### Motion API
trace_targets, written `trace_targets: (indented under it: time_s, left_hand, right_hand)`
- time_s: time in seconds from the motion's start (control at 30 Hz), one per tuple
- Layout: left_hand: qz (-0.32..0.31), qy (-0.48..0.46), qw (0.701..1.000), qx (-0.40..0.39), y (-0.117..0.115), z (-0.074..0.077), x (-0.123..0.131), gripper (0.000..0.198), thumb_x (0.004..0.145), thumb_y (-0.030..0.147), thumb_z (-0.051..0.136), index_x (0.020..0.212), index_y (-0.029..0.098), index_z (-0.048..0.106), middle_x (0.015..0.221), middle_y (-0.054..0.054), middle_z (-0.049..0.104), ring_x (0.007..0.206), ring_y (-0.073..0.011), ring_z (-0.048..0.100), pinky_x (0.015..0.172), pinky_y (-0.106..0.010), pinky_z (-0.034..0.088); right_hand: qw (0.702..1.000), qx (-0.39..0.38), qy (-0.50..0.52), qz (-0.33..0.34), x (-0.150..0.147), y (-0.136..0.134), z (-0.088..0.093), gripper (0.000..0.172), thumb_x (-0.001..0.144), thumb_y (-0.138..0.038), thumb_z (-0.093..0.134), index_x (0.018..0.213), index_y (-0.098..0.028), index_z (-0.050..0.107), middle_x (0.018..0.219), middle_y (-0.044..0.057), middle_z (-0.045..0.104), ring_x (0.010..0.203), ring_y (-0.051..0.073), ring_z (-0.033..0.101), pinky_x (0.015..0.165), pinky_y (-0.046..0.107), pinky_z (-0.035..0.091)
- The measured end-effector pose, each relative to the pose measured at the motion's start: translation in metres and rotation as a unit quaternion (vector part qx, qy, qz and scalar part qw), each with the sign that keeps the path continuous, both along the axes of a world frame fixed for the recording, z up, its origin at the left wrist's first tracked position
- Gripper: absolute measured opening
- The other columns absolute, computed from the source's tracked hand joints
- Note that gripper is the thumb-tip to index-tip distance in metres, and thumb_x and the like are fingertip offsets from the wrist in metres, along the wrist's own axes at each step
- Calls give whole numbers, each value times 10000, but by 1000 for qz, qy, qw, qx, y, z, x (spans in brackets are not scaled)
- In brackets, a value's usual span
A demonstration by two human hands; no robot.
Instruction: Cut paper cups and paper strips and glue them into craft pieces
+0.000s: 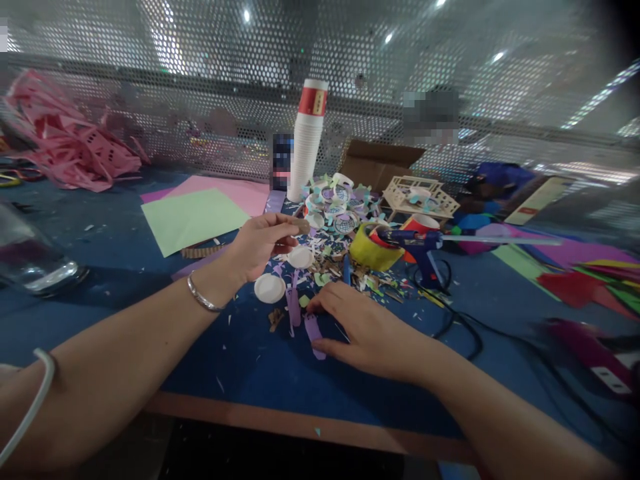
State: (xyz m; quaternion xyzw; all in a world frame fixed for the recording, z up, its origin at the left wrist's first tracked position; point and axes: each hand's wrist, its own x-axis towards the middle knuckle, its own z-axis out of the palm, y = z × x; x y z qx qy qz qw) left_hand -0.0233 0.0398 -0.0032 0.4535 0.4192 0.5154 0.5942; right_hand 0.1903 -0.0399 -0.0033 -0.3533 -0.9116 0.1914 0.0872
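My left hand pinches a small brown piece, possibly cardboard, between thumb and fingers. Below it lie two white paper discs, one nearer me and one partly behind the fingertips. My right hand rests low over the table, thumb and forefinger spread around a purple paper strip that lies flat and seems touched at its ends. Just left of it are another purple paper piece and a crumpled brown scrap.
A tall paper cup stack stands behind decorated paper pieces. Right of the scraps are a yellow tape roll and a blue glue gun with its cord. Coloured sheets and a glass lie left; a power strip right.
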Motion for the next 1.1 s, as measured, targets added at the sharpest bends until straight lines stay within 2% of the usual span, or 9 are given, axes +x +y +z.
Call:
trace_targets:
  time_s: [0.1,0.2,0.33,0.63,0.73,0.93,1.1]
  left_hand:
    - [-28,12,999,-18,-5,-2,7,124,755,207,748,869,161,738,973,-73,747,720,-105,600,701,-266,468]
    - [-67,38,997,-27,-12,-3,14,77,774,197,722,839,157,737,935,-75,743,750,-124,628,730,-279,490]
    - [-86,42,995,-40,-16,-3,20,60,814,147,666,836,144,721,857,-63,726,731,-128,647,744,-290,518]
    - [-101,9,993,-56,-20,-2,22,76,813,110,666,813,149,601,816,-60,729,734,-147,699,799,-338,544]
    - [-120,13,990,-71,-24,-1,25,107,795,139,678,782,166,575,745,-40,720,721,-158,708,788,-340,550]
    - [-149,11,986,-71,-34,-5,32,152,750,115,679,708,172,545,703,-11,696,687,-144,702,772,-334,568]
    - [-182,9,981,-66,-38,-4,34,197,742,103,693,701,164,510,718,-29,716,749,-175,745,750,-316,576]
  right_hand:
    - [999,-36,24,-13,-3,1,3,238,830,-215,729,1016,-183,583,1020,67,624,942,217,579,819,340,477]
    - [997,-63,39,-1,-6,1,4,149,843,-154,689,933,-196,577,923,28,625,850,177,566,739,297,455]
    - [993,-77,88,16,-5,-2,7,64,893,-152,639,903,-199,596,901,9,630,822,143,569,730,269,452]
    - [974,-55,198,-90,12,5,13,38,930,-213,616,903,-208,589,803,-19,603,700,109,562,657,244,463]
    - [947,-58,279,-146,17,9,9,75,928,-262,644,923,-207,592,804,-10,612,702,116,593,652,249,481]
    - [862,-124,449,-200,21,21,1,158,889,-310,717,907,-207,598,809,-3,636,718,125,654,707,270,554]
    - [846,-129,472,-212,20,25,0,175,869,-300,739,873,-204,593,763,-6,647,680,124,655,679,272,562]
